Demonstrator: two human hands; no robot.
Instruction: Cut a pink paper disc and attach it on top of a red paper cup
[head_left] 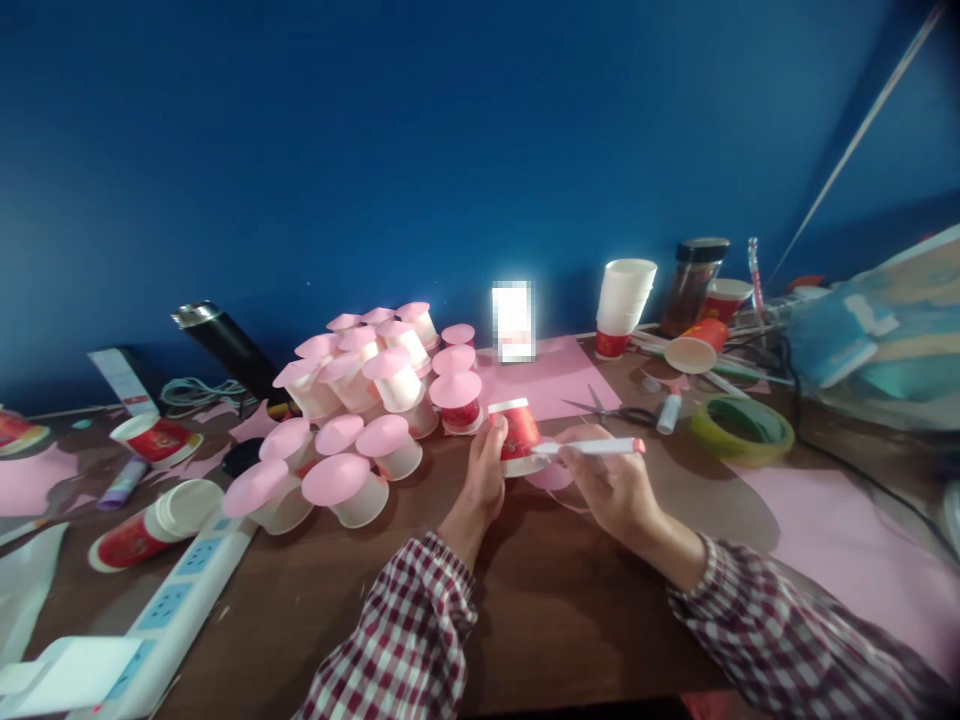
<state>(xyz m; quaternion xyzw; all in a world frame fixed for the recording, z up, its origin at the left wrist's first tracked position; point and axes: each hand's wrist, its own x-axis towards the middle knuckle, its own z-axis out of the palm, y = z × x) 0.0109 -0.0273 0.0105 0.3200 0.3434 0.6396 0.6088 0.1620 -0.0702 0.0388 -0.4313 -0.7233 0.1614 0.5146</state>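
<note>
My left hand (484, 482) is wrapped round a red paper cup (517, 432) with white bands at both ends, above the middle of the table. In my right hand (611, 487) is a white marker pen (600, 447) with a red end, held like a writing tool. Its tip meets the side of the cup, or comes very close to it. Just under the cup lies a pink paper piece (550, 476), partly hidden. To the left stand several paper cups topped with pink paper cones (337, 480).
A pink sheet (555, 380), open scissors (600, 405) and a small white cap-like piece (670, 410) lie beyond my right hand, with green tape (741, 430) further right. Stacked cups (626, 300) stand behind. A power strip (180, 590) and tipped cups (154, 525) occupy the left.
</note>
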